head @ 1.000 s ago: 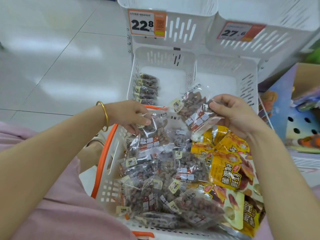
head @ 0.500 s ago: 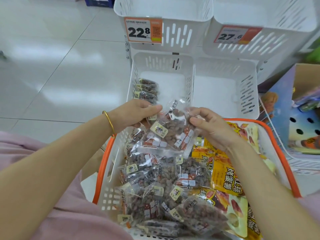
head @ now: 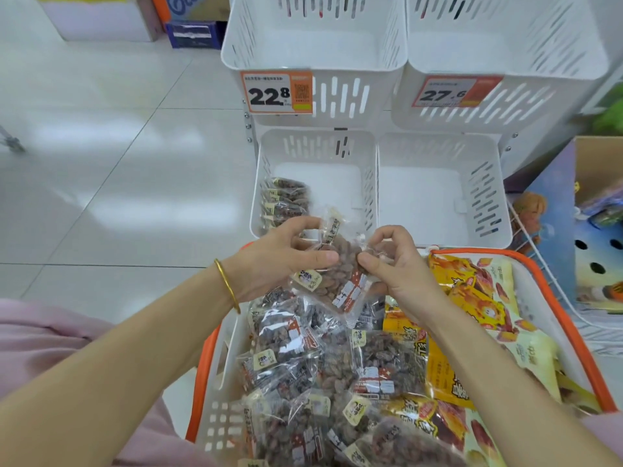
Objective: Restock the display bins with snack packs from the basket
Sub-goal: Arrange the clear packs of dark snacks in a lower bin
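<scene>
A clear snack pack of brown nuts [head: 337, 281] is held above the basket between both hands. My left hand [head: 283, 257] grips its left edge and my right hand [head: 394, 261] pinches its right top corner. Below them the white basket with an orange rim [head: 553, 308] holds several clear nut packs [head: 303, 358] on the left and yellow snack packs [head: 472, 298] on the right. Beyond the hands, the lower left display bin [head: 367, 183] has a short row of the same nut packs [head: 285, 203] along its left wall. The lower right bin [head: 438, 197] holds nothing.
Two upper white bins carry price tags, 22.8 [head: 276, 92] and 27.6 [head: 451, 92]. A purple cardboard box with toys [head: 593, 230] stands at the right. Glossy white floor tiles [head: 101, 163] spread to the left, with boxes [head: 188, 25] at the far back.
The hands have come together on one nut pack and lifted it toward the lower left bin. A second earlier each hand held its own pack.
</scene>
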